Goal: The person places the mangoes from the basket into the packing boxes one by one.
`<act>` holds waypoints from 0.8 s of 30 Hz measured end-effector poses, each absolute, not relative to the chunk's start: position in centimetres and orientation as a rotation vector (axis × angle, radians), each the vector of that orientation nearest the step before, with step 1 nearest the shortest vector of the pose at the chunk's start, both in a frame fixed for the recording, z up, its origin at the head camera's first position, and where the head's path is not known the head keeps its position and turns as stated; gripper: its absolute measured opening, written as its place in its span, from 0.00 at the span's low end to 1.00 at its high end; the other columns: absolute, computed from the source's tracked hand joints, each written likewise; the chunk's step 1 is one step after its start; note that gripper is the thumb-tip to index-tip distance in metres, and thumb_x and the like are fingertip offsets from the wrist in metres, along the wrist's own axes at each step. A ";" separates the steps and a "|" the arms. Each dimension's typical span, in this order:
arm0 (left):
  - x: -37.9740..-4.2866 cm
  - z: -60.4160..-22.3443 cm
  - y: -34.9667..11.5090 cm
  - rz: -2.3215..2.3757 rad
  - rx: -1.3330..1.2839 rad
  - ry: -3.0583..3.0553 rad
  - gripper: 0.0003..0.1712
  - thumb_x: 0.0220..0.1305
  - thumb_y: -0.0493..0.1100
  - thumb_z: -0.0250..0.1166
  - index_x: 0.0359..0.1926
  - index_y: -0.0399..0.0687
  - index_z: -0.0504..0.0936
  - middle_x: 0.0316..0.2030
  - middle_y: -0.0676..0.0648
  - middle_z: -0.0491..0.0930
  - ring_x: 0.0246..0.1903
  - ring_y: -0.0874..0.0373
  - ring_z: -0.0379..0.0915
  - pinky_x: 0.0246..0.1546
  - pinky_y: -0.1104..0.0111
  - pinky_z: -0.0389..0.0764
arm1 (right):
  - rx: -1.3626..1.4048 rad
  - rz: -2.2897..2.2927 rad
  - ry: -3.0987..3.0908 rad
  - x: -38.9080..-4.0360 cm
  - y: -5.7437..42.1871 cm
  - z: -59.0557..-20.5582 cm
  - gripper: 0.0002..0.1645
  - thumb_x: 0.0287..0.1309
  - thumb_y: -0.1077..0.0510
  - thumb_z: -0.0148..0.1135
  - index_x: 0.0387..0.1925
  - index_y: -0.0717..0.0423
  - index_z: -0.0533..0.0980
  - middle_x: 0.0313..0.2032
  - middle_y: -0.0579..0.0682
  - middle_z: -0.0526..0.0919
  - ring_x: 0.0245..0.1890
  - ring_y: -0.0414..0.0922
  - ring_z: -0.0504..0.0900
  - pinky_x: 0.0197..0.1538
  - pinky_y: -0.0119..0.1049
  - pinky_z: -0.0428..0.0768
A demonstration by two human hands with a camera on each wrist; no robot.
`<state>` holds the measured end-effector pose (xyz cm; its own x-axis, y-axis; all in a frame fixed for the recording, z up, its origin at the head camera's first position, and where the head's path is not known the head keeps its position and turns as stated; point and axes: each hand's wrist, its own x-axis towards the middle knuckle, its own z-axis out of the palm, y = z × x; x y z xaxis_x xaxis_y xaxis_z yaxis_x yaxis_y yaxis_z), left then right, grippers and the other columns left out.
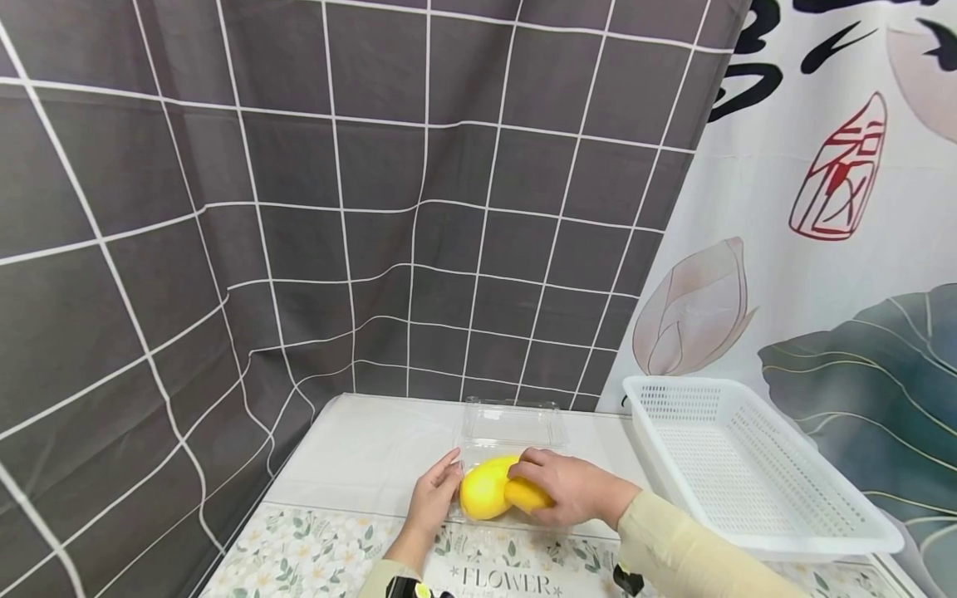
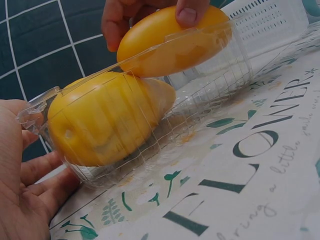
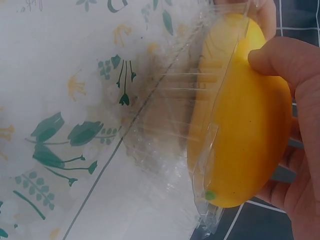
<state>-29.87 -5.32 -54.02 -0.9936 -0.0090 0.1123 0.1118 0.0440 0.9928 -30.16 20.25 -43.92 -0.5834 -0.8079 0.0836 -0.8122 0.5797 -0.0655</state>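
Note:
In the head view, my right hand (image 1: 570, 488) grips a yellow mango (image 1: 527, 495) over the right part of a clear plastic box. Thumb and fingers hold opposite sides of the mango (image 3: 245, 125), which is tilted and partly below the rim. A rounder yellow fruit (image 2: 102, 120) with a tapered end lies in the box's left part, against the mango. At the left end of the plastic box (image 2: 150, 165), my left hand (image 1: 434, 497) rests with extended fingers on the outer wall. The box's clear lid (image 1: 512, 423) stands raised behind.
A white perforated basket (image 1: 755, 465) stands on the right. Beneath the box lies a white cloth with a floral, lettered band (image 1: 314, 536). Behind the table hangs a dark gridded curtain (image 1: 478, 208), with a printed white curtain (image 1: 703, 274) at the right.

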 end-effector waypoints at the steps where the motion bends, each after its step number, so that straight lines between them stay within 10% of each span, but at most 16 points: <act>1: -29.9 -54.0 -5.3 -2.113 -0.109 -2.203 0.27 0.76 0.47 0.57 0.71 0.46 0.72 0.63 0.39 0.78 0.65 0.43 0.72 0.66 0.52 0.73 | 1.407 0.145 -2.758 -30.2 20.2 -43.9 0.31 0.54 0.49 0.68 0.60 0.44 0.72 0.50 0.43 0.74 0.42 0.35 0.72 0.43 0.28 0.79; 24: -29.7 -53.6 -5.2 -2.117 -0.107 -2.201 0.27 0.76 0.46 0.57 0.71 0.45 0.71 0.63 0.38 0.77 0.65 0.43 0.72 0.67 0.52 0.72 | 1.581 0.142 -2.723 -30.0 20.0 -44.1 0.22 0.46 0.62 0.67 0.46 0.43 0.81 0.47 0.39 0.77 0.43 0.34 0.74 0.52 0.29 0.79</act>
